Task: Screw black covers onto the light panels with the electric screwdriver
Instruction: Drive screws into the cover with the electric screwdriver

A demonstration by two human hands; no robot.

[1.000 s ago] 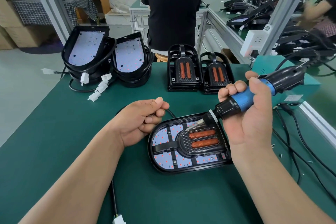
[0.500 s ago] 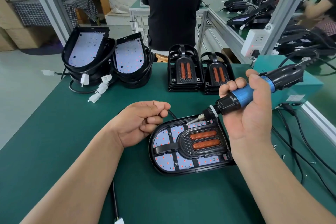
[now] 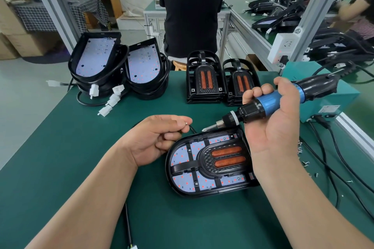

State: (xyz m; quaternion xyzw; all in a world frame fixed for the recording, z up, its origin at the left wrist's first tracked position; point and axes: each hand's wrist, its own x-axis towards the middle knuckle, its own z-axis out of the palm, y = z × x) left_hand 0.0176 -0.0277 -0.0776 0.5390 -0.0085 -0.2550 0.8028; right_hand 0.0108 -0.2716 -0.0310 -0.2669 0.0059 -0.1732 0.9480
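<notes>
On the green desk [image 3: 70, 157] before us lies the light panel [image 3: 182, 155], long axis left-right, black cover [image 3: 204, 156] seated on it. Just beyond its far rim, our left grip [image 3: 155, 137] pinches a screw [image 3: 185, 123]. Our right grip [image 3: 277, 127] clamps the electric screwdriver [image 3: 269, 104], whose bit points left at that screw, close but apart.

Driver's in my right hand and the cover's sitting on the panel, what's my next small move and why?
Probably bring the small screw pinched in the left hand to the bit of the electric screwdriver, which the right hand grips. The bit looks bare and hangs just over the far edge of the light panel, close to the screw, and the black cover already lies on the panel.
</notes>
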